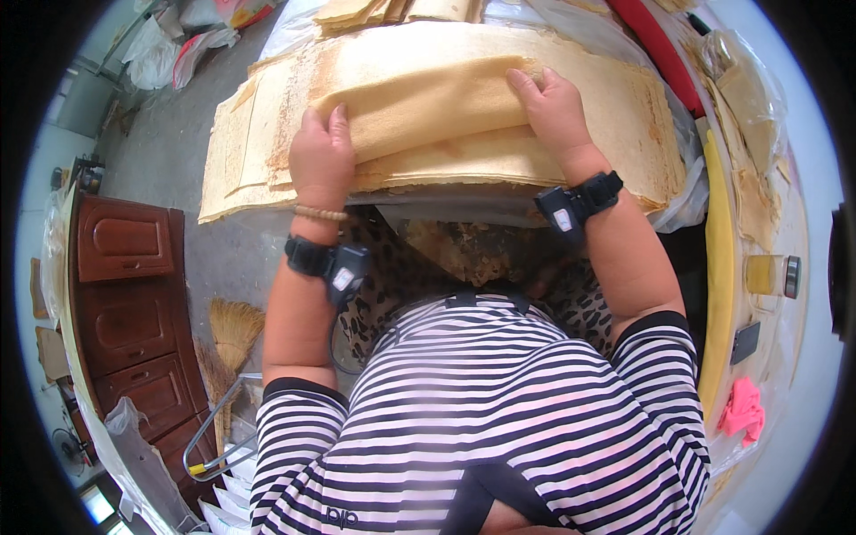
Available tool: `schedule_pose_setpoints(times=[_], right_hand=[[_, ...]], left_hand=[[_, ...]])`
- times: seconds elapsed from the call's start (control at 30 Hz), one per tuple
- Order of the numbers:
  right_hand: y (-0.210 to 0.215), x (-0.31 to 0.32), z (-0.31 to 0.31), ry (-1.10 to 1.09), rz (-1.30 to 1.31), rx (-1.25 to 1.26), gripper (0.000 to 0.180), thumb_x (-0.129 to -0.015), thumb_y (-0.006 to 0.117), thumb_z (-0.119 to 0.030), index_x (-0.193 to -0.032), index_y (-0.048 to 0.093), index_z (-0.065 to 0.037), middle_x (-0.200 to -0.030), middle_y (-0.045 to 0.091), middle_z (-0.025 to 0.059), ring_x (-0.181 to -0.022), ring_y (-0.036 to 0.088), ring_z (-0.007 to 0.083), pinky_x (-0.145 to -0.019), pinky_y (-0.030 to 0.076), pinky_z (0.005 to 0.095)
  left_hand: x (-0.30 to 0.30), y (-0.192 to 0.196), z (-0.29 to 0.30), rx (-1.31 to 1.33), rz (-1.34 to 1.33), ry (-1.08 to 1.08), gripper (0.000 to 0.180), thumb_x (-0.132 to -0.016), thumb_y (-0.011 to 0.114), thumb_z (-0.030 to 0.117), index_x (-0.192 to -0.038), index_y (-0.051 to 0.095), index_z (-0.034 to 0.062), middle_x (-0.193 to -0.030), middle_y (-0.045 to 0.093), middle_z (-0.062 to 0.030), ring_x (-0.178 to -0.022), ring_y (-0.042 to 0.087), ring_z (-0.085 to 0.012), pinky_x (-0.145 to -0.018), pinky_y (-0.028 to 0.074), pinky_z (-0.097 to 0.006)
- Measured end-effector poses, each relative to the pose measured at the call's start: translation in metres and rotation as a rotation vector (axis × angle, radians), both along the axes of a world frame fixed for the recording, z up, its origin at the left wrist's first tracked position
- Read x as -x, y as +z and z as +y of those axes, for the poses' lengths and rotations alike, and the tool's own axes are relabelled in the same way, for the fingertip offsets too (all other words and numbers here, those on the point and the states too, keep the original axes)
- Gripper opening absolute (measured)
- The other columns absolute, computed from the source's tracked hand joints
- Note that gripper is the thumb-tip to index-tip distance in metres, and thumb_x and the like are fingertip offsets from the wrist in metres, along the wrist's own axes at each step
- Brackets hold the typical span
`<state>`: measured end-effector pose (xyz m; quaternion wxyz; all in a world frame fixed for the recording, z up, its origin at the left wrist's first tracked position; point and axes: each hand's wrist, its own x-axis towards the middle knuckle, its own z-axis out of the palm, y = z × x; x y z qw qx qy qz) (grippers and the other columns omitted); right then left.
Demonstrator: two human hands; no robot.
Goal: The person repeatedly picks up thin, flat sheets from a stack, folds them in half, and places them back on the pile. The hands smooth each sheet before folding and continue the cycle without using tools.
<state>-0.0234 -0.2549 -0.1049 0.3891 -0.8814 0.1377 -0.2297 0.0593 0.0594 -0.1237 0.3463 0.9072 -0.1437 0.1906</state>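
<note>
Between my two hands is a folded tan flatbread sheet point(437, 107), thin and slightly rough, making a long flat bundle. My left hand point(321, 156) is closed on its left end, thumb on top. At the right end my right hand point(555, 116) grips it too, with the thumb over the upper face and the other fingers partly hidden. Beneath the bundle lies a wide stack of thin flatbread sheets point(624, 134), pale yellow with ragged, browned edges. The bundle's right end sits slightly farther from me than its left.
Folded flatbread pieces point(383, 11) rest beyond the stack. To the right, a side table carries a lidded jar point(769, 275), a dark phone point(745, 342) and a pink cloth point(742, 412). On the left stand a brown wooden cabinet point(134, 308) and a straw broom point(234, 330).
</note>
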Motion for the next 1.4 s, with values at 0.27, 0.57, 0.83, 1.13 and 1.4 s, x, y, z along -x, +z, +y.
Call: schedule_pose_setpoints(times=[0.27, 0.57, 0.83, 1.13, 1.4], right_hand=[[0.004, -0.016, 0.012, -0.152, 0.189, 0.325, 0.046, -0.099, 0.066, -0.046, -0.108, 0.075, -0.002, -0.092, 0.075, 0.0217, -0.087, 0.072, 0.0404, -0.080, 0.057, 0.0473], [0.011, -0.013, 0.076, 0.352, -0.002, 0.944, 0.064, -0.107, 0.047, -0.055, -0.157, 0.050, -0.015, -0.157, 0.054, 0.0086, -0.153, 0.038, 0.0292, -0.128, 0.025, 0.0470], [0.003, -0.005, 0.060, 0.309, 0.204, 0.698, 0.072, -0.104, 0.047, -0.063, -0.162, 0.045, -0.019, -0.172, 0.034, 0.0076, -0.161, 0.023, 0.0323, -0.132, 0.013, 0.0520], [0.009, 0.035, -0.018, 0.197, -0.250, -0.233, 0.057, -0.105, 0.065, -0.038, -0.152, 0.055, -0.007, -0.152, 0.058, 0.0210, -0.138, 0.058, 0.0325, -0.119, 0.042, 0.0419], [-0.022, 0.086, -0.083, -0.159, 0.005, 0.328, 0.045, -0.101, 0.068, -0.025, -0.139, 0.065, -0.003, -0.148, 0.061, 0.0208, -0.141, 0.053, 0.0372, -0.120, 0.040, 0.0459]], left_hand=[[0.019, 0.025, -0.042, -0.406, -0.520, -0.150, 0.061, -0.102, 0.062, 0.049, -0.151, 0.052, 0.0128, -0.154, 0.054, -0.0153, -0.147, 0.046, -0.0298, -0.121, 0.034, -0.045], [0.022, 0.008, -0.052, -0.565, -0.186, -0.496, 0.090, -0.095, 0.059, 0.070, -0.160, 0.045, 0.0109, -0.168, 0.040, -0.0171, -0.159, 0.031, -0.0329, -0.130, 0.020, -0.048], [0.007, 0.023, -0.001, -0.559, -0.140, -0.517, 0.075, -0.094, 0.071, 0.048, -0.153, 0.052, 0.0047, -0.163, 0.046, -0.0198, -0.154, 0.038, -0.0360, -0.127, 0.030, -0.046], [-0.016, 0.069, -0.015, -0.610, -0.236, -0.518, 0.052, -0.095, 0.068, 0.014, -0.147, 0.060, 0.0184, -0.099, 0.075, -0.0166, -0.089, 0.074, -0.0326, -0.076, 0.059, -0.043], [-0.136, 0.097, -0.174, -0.694, -0.366, -0.044, 0.051, -0.103, 0.056, 0.021, -0.153, 0.051, 0.0274, -0.082, 0.076, -0.0137, -0.073, 0.074, -0.0365, -0.060, 0.057, -0.051]])
